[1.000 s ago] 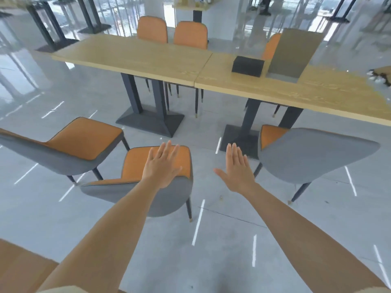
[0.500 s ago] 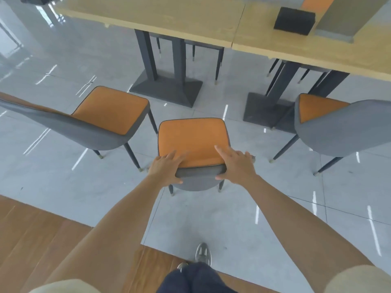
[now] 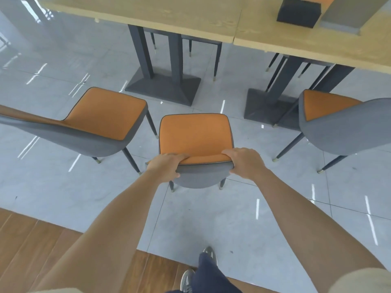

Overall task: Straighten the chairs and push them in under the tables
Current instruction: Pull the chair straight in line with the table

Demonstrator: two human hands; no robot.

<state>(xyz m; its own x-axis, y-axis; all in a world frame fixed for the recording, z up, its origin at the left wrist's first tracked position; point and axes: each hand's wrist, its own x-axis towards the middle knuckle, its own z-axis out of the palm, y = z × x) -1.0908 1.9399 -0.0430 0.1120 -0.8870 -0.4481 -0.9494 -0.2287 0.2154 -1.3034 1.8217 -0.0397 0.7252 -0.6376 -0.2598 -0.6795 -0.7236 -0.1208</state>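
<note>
View: looking down from head height at a person's two bare forearms reaching forward over a grey tiled floor.
Middle chair (image 3: 194, 136): orange seat, grey shell back; it stands on the floor in front of the person, its seat facing the tables and its back toward the person.
Left hand (image 3: 164, 166): clenched on the left end of the chair's backrest rim, fingers over the top, thumb on the grey back.
Right hand (image 3: 246, 160): the grip here is also closed, wrapped round the right end of the same rim.
Tabletop (image 3: 148, 11): two pale wooden tables set end to end across the top of the view; dark pedestal legs stand below.
Key relation: the chair lies straight ahead of both hands, and the table edge lies beyond the chair's front. The chair's front-to-back line points roughly at the seam between the two tables. The chair is well short of the edge, not yet tucked under. Both hands are about equally near, so a level push forward looks right.
Left chair (image 3: 101, 117): turned at an angle, away from the table, just beside the middle one.
Right chair (image 3: 342, 125): also skewed, back toward the viewer, near a pedestal base.
Black box (image 3: 298, 11): sits on the right-hand tabletop.
</note>
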